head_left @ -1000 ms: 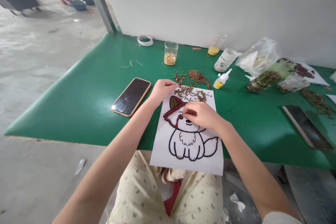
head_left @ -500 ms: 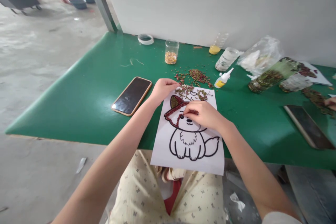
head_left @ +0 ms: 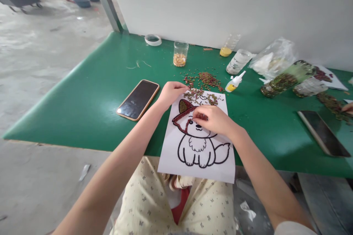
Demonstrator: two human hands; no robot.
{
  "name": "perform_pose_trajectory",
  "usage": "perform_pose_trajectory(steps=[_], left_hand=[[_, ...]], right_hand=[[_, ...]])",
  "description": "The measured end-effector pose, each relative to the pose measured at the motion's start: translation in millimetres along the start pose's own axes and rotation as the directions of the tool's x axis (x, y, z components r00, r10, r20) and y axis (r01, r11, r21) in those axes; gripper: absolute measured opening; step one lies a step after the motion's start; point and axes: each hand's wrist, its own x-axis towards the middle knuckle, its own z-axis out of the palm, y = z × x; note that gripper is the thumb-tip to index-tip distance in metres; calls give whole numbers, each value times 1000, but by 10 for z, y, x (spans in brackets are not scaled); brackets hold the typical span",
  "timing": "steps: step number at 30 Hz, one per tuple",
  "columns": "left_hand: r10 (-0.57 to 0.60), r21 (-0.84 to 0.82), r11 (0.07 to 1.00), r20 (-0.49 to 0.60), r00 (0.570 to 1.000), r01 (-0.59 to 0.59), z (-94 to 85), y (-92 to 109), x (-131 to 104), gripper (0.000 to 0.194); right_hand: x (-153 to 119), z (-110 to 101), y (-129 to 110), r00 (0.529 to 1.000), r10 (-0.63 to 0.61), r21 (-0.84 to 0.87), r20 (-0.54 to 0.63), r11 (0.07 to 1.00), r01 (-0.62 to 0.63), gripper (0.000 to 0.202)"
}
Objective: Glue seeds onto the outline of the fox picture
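A white sheet of paper with a cartoon fox drawing lies partly over the table's front edge. Red and green beans fill one ear and line parts of the head. Over the fox's face, the fingers of my right hand are pinched together close to the paper; anything between them is too small to make out. At the sheet's top left corner, my left hand has its fingertips pressed together beside loose beans. What those fingertips hold, if anything, is hidden. More mixed beans form a pile just beyond the sheet.
On the green table are a phone, a jar of corn kernels, a glue bottle, plastic bottles and a bean-filled bottle. At right lie another phone and another person's hand.
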Motion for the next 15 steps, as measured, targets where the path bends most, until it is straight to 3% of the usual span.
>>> perform_pose_trajectory(steps=[15], left_hand=[[-1,18,1000,-2,1000,1,7,12,-10,21]], right_hand=[[-9,7,22,1000,-29,-31,-1,999,29,11]])
